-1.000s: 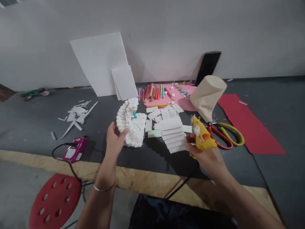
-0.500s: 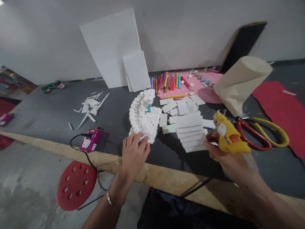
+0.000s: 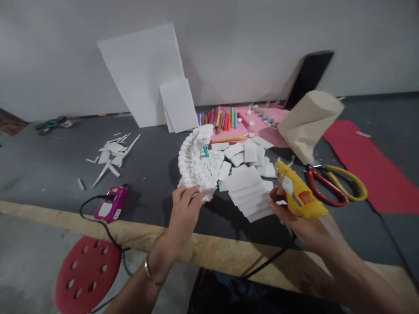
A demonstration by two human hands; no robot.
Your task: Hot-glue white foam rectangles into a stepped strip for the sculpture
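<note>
Your left hand [image 3: 183,209] pinches the near edge of the white foam model [image 3: 198,163] standing mid-table, your right hand [image 3: 303,224] grips the yellow glue gun [image 3: 299,196], and the model seems mostly covered, though 1 stack of strips [image 3: 248,192] lies unused beside it.

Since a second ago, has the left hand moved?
Yes. The left hand slid from the foam model's left side to its near edge, away from the pink box.

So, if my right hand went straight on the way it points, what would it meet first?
Likely the loose white tiles just past the glue gun in the right hand, though its height above them is unclear.
</note>
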